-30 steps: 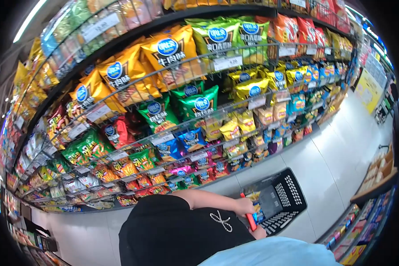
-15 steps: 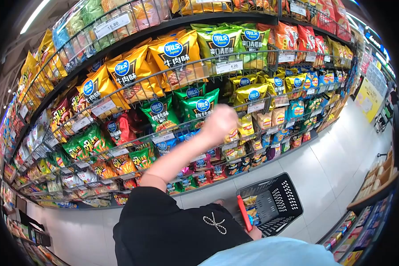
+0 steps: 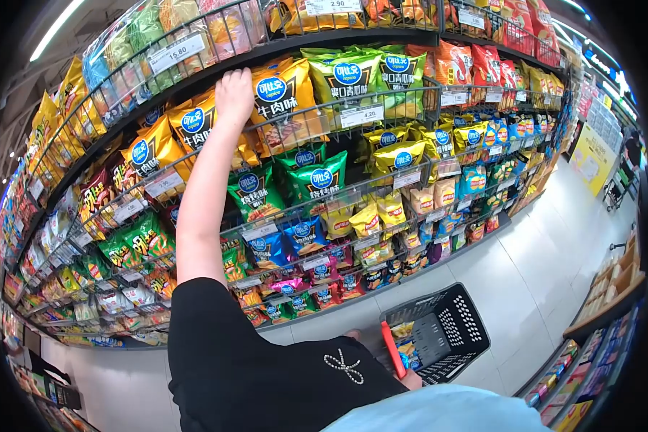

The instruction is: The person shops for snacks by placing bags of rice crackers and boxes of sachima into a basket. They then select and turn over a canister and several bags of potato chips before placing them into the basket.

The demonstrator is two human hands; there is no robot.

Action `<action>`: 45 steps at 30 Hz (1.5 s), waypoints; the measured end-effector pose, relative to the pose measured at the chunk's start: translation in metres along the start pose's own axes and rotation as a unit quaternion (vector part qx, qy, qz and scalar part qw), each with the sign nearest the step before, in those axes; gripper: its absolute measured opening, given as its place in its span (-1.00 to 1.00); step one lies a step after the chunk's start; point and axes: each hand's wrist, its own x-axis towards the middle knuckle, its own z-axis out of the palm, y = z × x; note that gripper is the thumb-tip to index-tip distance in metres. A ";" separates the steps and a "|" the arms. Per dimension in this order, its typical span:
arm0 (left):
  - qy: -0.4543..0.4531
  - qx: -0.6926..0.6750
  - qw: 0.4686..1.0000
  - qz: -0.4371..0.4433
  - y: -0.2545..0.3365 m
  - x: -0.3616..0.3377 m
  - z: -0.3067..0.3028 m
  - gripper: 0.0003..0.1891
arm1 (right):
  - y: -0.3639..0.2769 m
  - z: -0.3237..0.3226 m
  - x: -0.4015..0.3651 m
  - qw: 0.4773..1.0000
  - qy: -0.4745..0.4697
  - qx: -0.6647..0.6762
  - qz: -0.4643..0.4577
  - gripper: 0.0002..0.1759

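My left hand [image 3: 235, 97] reaches up to a shelf row of yellow chip bags. Its fingers are bent over the top edge between two bags, closed on a yellow bag of chips [image 3: 198, 122]; the fingertips are hidden. Another yellow bag [image 3: 272, 93] stands just right of the hand, with light green bags [image 3: 347, 75] beyond it. Low on the right, my right hand [image 3: 412, 380], partly hidden, is closed round the red handle [image 3: 392, 349] of a dark shopping basket [image 3: 464, 324]. Yellow and blue packets [image 3: 408, 353] lie in the basket.
Wire fronts with price tags [image 3: 362, 115] run along each shelf. Dark green chip bags [image 3: 317, 180] fill the row below. Pale floor tiles [image 3: 525, 266] lie beside the basket. Another display [image 3: 612, 295] stands at the right.
My left hand has moved left and up, from in front of the green bags to the top of the yellow ones. My right hand and the basket stay nearly in place.
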 end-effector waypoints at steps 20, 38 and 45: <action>-0.015 -0.091 0.993 0.075 -0.019 0.004 -0.012 -0.76 | 0.001 0.004 -0.001 1.000 0.017 0.010 -0.014 -0.61; 0.203 -0.031 0.974 0.090 0.000 -0.007 -0.026 -0.76 | 0.007 0.011 0.002 0.998 0.036 0.010 -0.051 -0.60; 0.352 -0.015 0.931 0.099 -0.010 -0.001 -0.052 -0.77 | 0.005 0.009 0.001 0.998 0.030 0.002 -0.048 -0.60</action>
